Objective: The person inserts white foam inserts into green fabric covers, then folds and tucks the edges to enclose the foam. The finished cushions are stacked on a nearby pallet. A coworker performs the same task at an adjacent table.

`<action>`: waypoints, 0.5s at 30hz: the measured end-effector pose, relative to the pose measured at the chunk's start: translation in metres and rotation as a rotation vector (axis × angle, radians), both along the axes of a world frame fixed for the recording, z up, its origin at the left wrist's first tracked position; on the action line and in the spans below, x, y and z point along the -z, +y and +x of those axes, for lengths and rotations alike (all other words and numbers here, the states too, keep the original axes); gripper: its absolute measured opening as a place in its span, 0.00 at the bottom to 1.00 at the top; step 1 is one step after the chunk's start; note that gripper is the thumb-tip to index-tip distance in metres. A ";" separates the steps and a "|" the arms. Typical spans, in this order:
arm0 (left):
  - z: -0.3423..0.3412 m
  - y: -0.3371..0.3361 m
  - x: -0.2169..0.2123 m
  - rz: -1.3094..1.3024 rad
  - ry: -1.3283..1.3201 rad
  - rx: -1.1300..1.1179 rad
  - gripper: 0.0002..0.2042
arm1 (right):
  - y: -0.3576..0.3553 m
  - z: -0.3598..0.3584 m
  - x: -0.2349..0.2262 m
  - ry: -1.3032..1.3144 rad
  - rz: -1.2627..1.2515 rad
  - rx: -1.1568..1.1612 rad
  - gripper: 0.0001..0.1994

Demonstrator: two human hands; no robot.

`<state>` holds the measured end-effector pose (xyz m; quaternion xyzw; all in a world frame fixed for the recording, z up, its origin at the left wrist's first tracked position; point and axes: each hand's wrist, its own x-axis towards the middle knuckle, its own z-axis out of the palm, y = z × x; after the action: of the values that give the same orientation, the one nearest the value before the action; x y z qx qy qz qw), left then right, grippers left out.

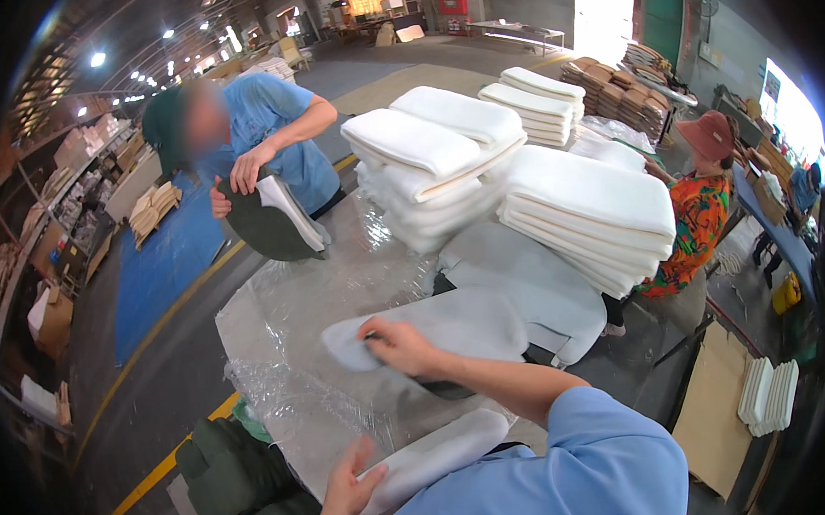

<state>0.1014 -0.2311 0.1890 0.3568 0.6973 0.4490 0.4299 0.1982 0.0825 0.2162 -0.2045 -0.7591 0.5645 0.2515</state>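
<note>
My right hand is closed over the narrow left end of a long light-grey padded piece that lies flat on the plastic-covered table. A small dark bit shows at its fingertips; I cannot make out what it is. Close to me, my left hand has its fingers apart, slightly blurred, beside a white foam pad. That pad lies along the near table edge, partly hidden by my body. Larger grey pieces with dark undersides lie beyond the padded piece, under a stack of folded white pads.
More folded white pads are piled at the table's far side. Across the left corner, a co-worker in blue holds a dark green cover with white padding. Another person sits at right. Dark green bundles lie below the table's left edge.
</note>
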 end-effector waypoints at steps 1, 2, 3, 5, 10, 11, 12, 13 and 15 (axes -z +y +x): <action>0.008 0.023 -0.013 0.118 0.095 -0.058 0.39 | -0.016 -0.005 -0.005 0.062 -0.018 -0.042 0.12; 0.025 0.054 -0.034 0.240 0.188 -0.115 0.40 | -0.032 -0.011 -0.011 0.126 -0.032 -0.083 0.13; 0.034 0.074 -0.050 0.362 0.289 -0.175 0.41 | -0.049 -0.020 -0.013 0.220 0.027 -0.106 0.14; 0.029 0.090 -0.054 0.240 0.291 -0.253 0.42 | -0.063 -0.024 -0.027 0.295 0.091 -0.185 0.15; -0.007 0.089 -0.061 0.366 0.345 -0.260 0.30 | -0.059 -0.009 -0.062 0.237 -0.036 -0.332 0.18; -0.004 0.090 -0.066 0.413 0.315 -0.287 0.20 | -0.056 -0.006 -0.058 0.271 0.022 -0.273 0.19; -0.009 0.088 -0.070 0.354 0.401 -0.299 0.18 | -0.052 -0.006 -0.054 0.307 0.085 -0.226 0.19; -0.020 0.084 -0.073 0.293 0.486 -0.313 0.17 | -0.050 -0.006 -0.050 0.344 0.146 -0.181 0.20; -0.022 0.081 -0.089 0.305 0.567 -0.426 0.13 | -0.049 -0.004 -0.046 0.223 0.226 -0.120 0.21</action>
<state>0.0795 -0.1502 0.2775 0.3736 0.7722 0.5105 0.0592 0.1939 0.0336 0.2618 -0.0654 -0.7959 0.5088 0.3216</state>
